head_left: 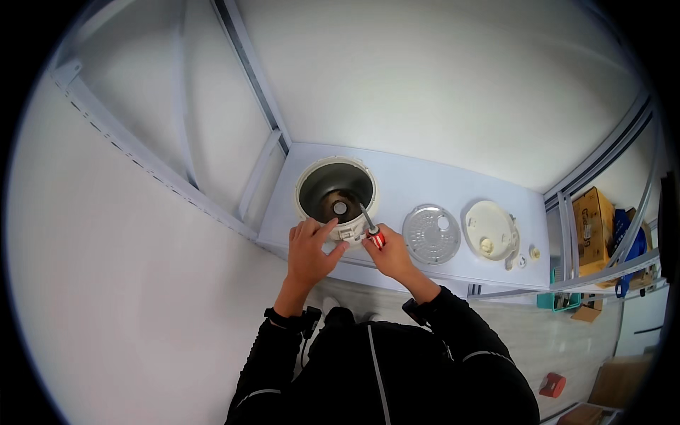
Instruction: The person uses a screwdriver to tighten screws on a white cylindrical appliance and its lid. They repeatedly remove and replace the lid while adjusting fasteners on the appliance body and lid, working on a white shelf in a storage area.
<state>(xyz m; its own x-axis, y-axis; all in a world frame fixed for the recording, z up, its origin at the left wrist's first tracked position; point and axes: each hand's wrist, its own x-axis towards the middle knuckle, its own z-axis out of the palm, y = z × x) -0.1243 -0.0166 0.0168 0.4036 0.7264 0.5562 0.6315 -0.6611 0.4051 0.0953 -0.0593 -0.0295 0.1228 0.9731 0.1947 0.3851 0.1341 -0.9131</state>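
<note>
A white rice cooker body (303, 210) stands at the left end of the table, its dark inside showing a brownish base with a round metal piece (341, 208) in the middle. At its front rim lies my left hand (310, 248), fingers spread, with the thumb apart on the outer front side by the latch area. My right hand (393, 255) is closed around the red-and-white handle of a screwdriver (377, 237), just right of the cooker's front. The shaft points up and away along the rim; I cannot tell whether the tip touches anything.
On the pale table (404, 173), a round perforated metal plate (431, 241) lies right of the cooker, then a white lid part (489, 227) and small pieces (534, 252). Frame posts (258, 64) rise at the back. Cardboard boxes (593, 219) and a teal bin (545, 301) stand far right.
</note>
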